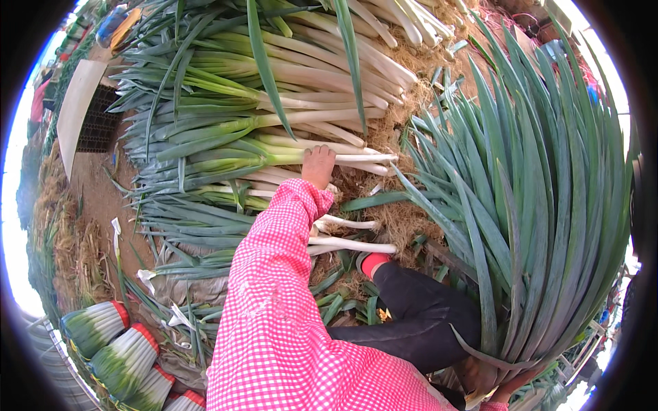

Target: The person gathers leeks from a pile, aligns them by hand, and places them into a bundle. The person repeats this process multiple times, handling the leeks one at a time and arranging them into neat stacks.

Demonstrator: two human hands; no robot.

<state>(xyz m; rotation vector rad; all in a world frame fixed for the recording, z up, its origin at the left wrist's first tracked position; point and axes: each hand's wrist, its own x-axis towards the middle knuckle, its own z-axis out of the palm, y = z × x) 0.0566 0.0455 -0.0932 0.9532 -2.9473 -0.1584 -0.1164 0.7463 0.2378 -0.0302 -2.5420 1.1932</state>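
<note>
In the head view, my left hand (317, 167) reaches out with its fingers curled over the pale stalk of a leek (362, 158). That leek lies at the near side of a large spread of leeks (318, 77), leaves to the left and roots to the right. At the lower right, my right hand (516, 384) grips the lower end of a big upright bunch of leeks (534, 216); the leaves fan upward and part of this hand is hidden. Several more leeks (354, 242) lie between my left arm and my bent leg.
Leek bundles with red bands (126, 354) sit at the lower left. A pale board (79, 108) leans by a dark crate (97, 120) at the upper left. Root scraps (406, 216) and cut leaves (334, 308) litter the ground by my shoe (364, 261).
</note>
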